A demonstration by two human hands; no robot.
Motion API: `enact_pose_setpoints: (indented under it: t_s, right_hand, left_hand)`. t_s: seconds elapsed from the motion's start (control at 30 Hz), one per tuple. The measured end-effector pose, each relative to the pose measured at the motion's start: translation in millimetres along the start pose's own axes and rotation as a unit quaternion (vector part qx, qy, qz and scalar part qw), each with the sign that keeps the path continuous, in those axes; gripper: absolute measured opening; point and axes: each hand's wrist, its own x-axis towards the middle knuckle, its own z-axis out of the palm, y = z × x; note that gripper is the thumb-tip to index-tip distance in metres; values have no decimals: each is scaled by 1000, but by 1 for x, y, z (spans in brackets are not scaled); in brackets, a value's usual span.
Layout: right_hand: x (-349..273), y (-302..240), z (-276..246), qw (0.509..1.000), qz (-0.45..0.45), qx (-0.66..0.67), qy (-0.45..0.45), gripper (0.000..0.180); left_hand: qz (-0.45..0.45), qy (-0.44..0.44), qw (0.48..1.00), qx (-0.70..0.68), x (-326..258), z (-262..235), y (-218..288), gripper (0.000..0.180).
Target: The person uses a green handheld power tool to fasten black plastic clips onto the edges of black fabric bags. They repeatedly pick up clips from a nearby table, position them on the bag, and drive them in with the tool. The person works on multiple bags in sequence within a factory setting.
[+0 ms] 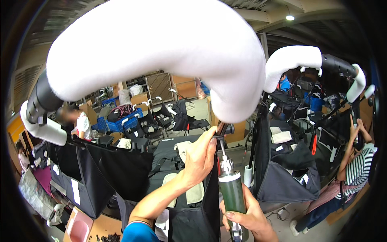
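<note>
1. Right grip (252, 215) wraps the green driver (231, 192), whose bit (223, 148) points upward.
2. Left grip (200, 156) closes about the frame joint (221, 131) by the bit's tip, under the white handle (237, 97).

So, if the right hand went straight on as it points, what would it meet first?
Led by its green driver, the right hand would probably first meet the black tube joint below the white padded bar; the bit may already touch it, but depth is unclear.
</note>
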Motion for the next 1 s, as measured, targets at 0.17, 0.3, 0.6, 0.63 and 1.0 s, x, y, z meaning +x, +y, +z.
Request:
enact_pose_setpoints:
  t_s: [0.17,0.3,0.6,0.63,1.0]
  right_hand:
    - [10,35,-32,992,-71,88,-63,115]
    - [50,28,-59,767,291,201,-535,65]
    - [49,87,-17,762,362,150,-516,84]
    - [60,99,-11,708,403,136,-564,79]
    - [19,120,-30,875,408,78,-249,50]
  left_hand:
    - [-8,17,1000,-14,-1,-4,-11,28]
    - [-6,38,989,-141,-3,-10,11,33]
    - [-426,275,862,9,-220,-144,136,15]
    - [-478,350,804,51,-259,-158,156,13]
    - [-709,315,478,410,-565,-335,268,22]
